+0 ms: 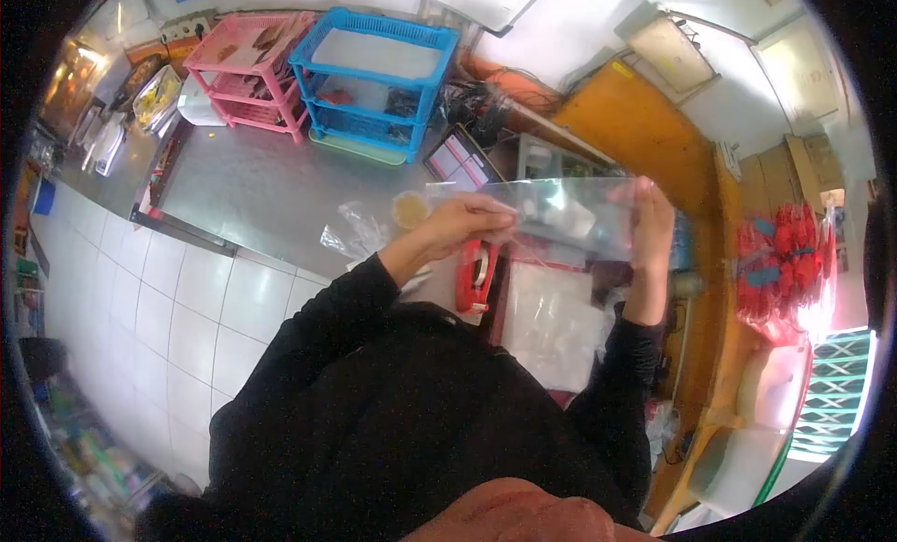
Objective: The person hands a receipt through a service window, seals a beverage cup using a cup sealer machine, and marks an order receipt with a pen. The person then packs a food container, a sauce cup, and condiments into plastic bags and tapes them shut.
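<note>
A clear plastic bag is stretched out flat in front of my chest. My left hand pinches its left end between thumb and fingers. At the other end, my right hand is closed on the plastic, its fingertips upward. Below the bag, by my left hand, stands a red tape dispenser. A pile of clear plastic bags lies nearer my body. Beside my left wrist are a round yellowish roll and crumpled clear plastic.
A tablet with a lit screen leans behind my hands. Blue tiered trays and a pink rack stand on the metal table. Red packets hang at the right, past a wooden panel.
</note>
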`<state>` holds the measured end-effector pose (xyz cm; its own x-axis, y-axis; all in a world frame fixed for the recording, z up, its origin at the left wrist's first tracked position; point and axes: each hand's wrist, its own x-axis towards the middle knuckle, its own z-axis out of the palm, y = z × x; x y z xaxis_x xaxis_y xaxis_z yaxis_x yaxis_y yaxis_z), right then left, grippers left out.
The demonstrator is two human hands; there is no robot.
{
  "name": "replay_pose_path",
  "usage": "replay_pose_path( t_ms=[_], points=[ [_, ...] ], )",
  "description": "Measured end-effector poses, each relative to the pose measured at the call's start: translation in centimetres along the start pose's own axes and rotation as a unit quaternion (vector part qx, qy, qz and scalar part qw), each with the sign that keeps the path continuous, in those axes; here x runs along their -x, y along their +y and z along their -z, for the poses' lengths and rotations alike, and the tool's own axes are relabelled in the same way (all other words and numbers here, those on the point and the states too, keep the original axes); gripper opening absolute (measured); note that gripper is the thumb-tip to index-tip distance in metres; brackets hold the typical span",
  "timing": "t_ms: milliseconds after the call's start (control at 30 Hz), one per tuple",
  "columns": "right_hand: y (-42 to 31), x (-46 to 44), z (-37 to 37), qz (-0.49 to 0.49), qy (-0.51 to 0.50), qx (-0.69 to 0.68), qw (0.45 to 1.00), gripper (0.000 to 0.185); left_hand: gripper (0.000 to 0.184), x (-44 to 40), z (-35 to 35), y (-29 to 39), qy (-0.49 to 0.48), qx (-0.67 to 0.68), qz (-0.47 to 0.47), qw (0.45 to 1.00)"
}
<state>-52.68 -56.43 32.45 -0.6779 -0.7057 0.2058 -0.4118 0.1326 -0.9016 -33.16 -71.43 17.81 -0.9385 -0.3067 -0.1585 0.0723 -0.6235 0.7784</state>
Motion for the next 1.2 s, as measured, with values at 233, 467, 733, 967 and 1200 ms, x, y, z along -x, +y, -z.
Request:
replay_pose_path(
  t_ms=[233, 467, 733, 967, 1200],
  points=[
    [2.3, -0.3, 0.3, 0.069, -0.010, 0.172, 0.983, 0.027, 0.026, 0.0, -0.1, -0.4, 0.006, -0.003, -0.067, 0.998],
    [2.2, 1.7, -6.9, 0.315, -0.252, 0.121, 0.907, 0.025, 0.043, -0.4, -0.7, 0.0, -0.041, -0.310, -0.222, 0.924],
    [6.9, 3.2, -12.5, 0.050, -0.264, -0.090, 0.959, 0.028, 0.040, 1.0, 0.5, 1.8, 0.051, -0.372, -0.179, 0.909],
    [5.7, 3.4, -13.1, 0.021, 0.019, -0.160, 0.987, 0.020, 0.078, 2.2, -0.3, 0.5, 0.085, 0.026, -0.213, 0.973],
    [5.1, 4.1, -14.3, 0.078, 0.015, -0.186, 0.979, 0.021, 0.027, 0.7, -0.8, 1.6, 0.209, -0.256, -0.301, 0.894]
  ],
)
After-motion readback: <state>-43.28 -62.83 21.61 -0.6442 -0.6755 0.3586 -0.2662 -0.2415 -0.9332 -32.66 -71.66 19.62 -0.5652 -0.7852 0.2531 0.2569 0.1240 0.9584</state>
